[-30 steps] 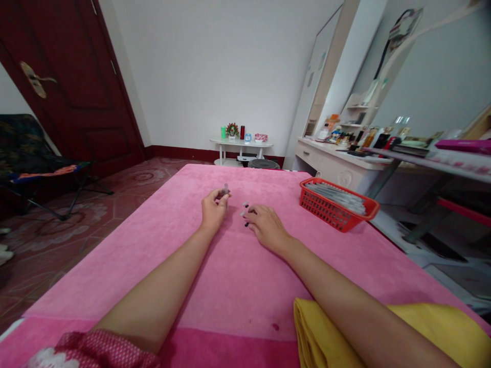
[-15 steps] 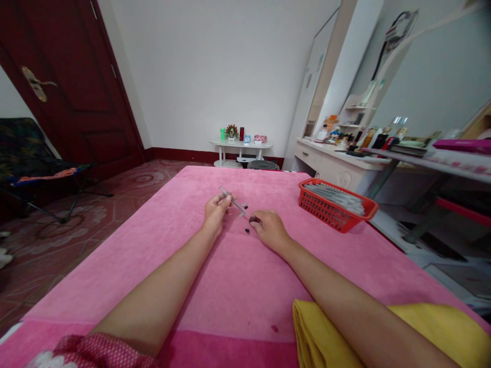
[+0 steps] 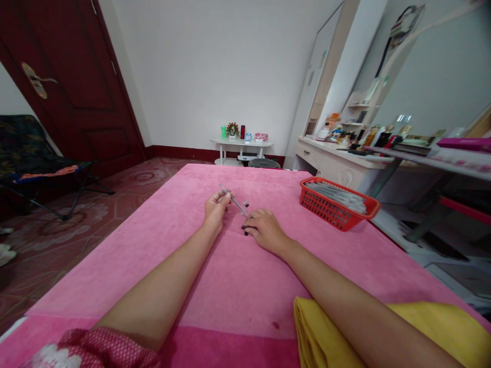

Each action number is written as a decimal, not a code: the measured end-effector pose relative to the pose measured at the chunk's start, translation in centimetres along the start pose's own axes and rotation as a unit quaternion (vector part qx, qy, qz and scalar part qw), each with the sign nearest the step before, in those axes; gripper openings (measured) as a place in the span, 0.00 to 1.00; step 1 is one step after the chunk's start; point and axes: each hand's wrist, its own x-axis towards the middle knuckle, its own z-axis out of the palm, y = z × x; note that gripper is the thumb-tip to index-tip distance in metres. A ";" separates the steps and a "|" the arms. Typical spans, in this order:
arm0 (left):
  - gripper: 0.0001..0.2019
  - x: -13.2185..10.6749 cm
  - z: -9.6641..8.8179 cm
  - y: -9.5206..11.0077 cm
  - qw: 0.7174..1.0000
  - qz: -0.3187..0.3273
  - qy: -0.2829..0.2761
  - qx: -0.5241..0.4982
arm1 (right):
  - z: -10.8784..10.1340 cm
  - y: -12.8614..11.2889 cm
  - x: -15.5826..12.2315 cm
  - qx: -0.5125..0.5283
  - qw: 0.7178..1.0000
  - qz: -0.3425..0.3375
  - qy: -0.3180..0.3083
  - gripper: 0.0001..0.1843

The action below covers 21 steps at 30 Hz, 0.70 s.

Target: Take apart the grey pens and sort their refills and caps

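Left hand [image 3: 215,207]: closed around one end of a thin grey stick [image 3: 233,199], pinched between thumb and fingers.
Stick: tilted, its far end up and to the left, its near end pointing down toward the right hand.
Right hand [image 3: 264,230]: resting knuckles-up on the pink blanket [image 3: 184,240], fingers curled. Honestly can't tell if it's pinching anything.
Small black bits [image 3: 245,233]: lying on the blanket right at the right fingertips.
Red basket [image 3: 337,214]: off to the right, packed with grey sticks.
Yellow cloth [image 3: 441,327]: under the right forearm.
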 end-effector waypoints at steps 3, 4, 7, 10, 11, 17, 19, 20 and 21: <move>0.19 -0.2 0.2 0.2 0.999 0.034 0.001 0.028 | -0.1 0.1 -0.1 0.016 1.000 -0.007 0.004 0.08; 0.18 -0.2 0.2 0.2 0.998 0.049 0.000 0.041 | -0.1 0.1 -0.1 0.023 1.000 -0.013 0.004 0.08; 0.16 -0.2 0.2 0.3 0.990 0.104 -0.013 0.093 | -0.2 0.3 -0.1 0.052 0.998 -0.040 -0.007 0.08; 0.12 0.0 -0.1 0.2 0.963 0.188 -0.014 0.194 | -0.3 0.2 -0.1 0.102 0.993 -0.050 -0.012 0.04; 0.11 0.1 -0.2 0.1 0.948 0.218 -0.012 0.233 | -0.3 0.2 -0.2 0.120 0.992 -0.043 -0.007 0.03; 0.08 -0.4 -0.5 0.2 0.886 0.307 -0.058 0.343 | 0.0 1.0 -0.1 0.197 0.969 0.092 0.117 0.08; 0.08 -0.8 -0.4 0.3 0.852 0.343 -0.101 0.383 | 0.1 1.6 0.1 0.293 0.926 0.153 0.180 0.09; 0.08 -0.9 -0.3 0.4 0.833 0.358 -0.120 0.403 | 0.1 1.9 0.2 0.347 0.899 0.175 0.202 0.10; 0.08 -1.1 -0.3 0.4 0.818 0.370 -0.135 0.420 | 0.1 2.2 0.3 0.392 0.874 0.190 0.214 0.12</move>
